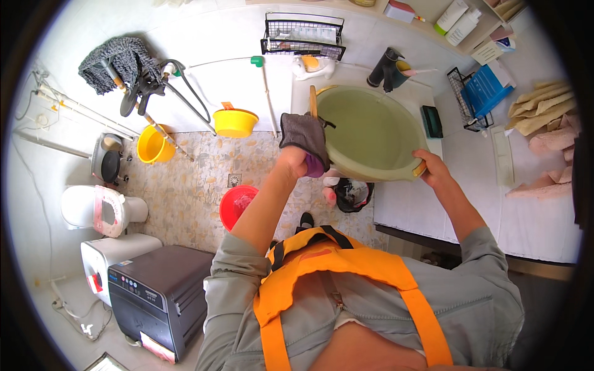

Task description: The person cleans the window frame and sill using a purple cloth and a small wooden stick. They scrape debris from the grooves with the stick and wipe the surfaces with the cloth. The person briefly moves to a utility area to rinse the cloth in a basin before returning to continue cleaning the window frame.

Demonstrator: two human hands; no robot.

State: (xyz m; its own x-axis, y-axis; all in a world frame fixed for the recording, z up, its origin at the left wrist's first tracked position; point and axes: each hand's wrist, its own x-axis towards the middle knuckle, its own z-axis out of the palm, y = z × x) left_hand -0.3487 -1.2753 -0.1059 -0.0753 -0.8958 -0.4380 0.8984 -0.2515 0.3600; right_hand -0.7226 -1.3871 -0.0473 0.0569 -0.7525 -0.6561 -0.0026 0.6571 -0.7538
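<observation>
A large pale green oval basin (371, 130) with gold-coloured trim is in front of me, partly over the white counter and partly past its edge. My right hand (435, 167) grips its near right rim at a gold part. My left hand (294, 160) holds a grey cloth with a purple underside (304, 134) against the basin's left side. The cloth hides most of that hand's fingers. A narrow tan upright piece (313, 101) and a small dark hooked part stand just beyond the cloth; what they belong to is unclear.
Below the basin are a black-lined waste bin (355, 195) and a pink bottle (329, 197). A red basin (236, 206) sits on the patterned floor. A dark green box (431, 121) and a dark jug (385, 69) stand on the counter (417, 213). A mop (120, 65) leans left.
</observation>
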